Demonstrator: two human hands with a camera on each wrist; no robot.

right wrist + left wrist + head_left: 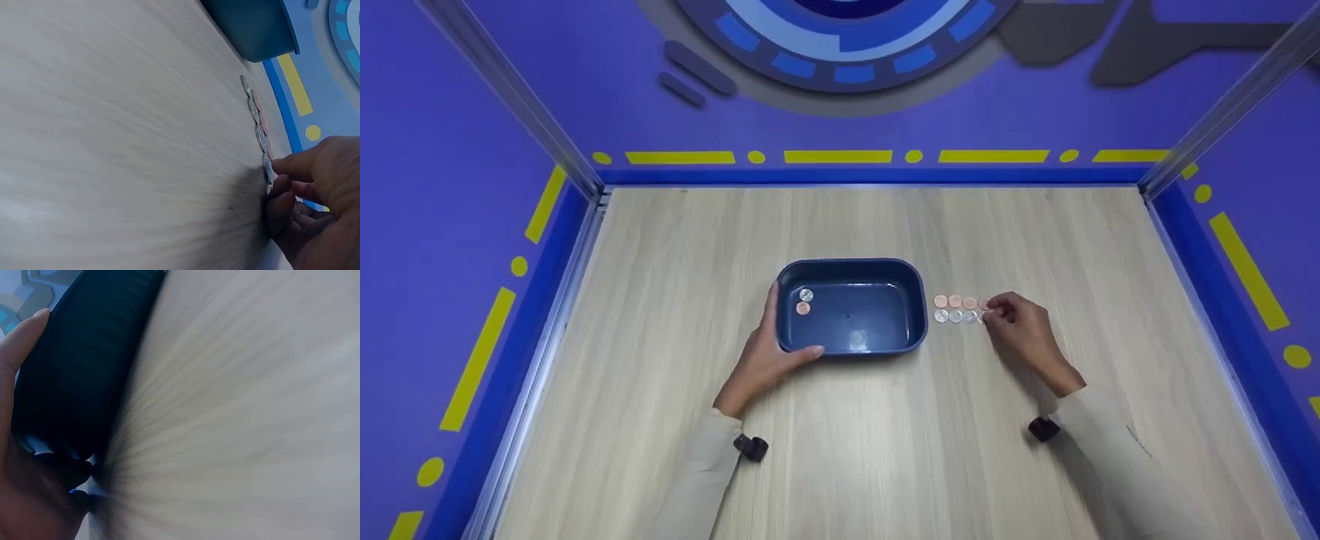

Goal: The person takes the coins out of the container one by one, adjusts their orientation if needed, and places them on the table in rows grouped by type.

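Note:
A dark blue plastic bin (851, 262) sits on the tabletop, with one silver coin (807, 295) and one copper coin (803, 308) inside at its left. My left hand (765, 352) grips the bin's left near corner, thumb along the near rim and fingers round the left wall. Right of the bin lie two straight rows, copper coins (955, 301) behind and silver coins (941, 316) in front. My right hand (1024, 330) is at their right end, thumb and curled fingers pinching the end silver coin (268, 169). A fingertip partly covers the end copper coin (984, 303).
The wooden tabletop (855, 435) is bordered by blue walls with yellow markings (838, 157) at the back and both sides. A small black clip (751, 448) is on the left sleeve and another (1043, 429) on the right.

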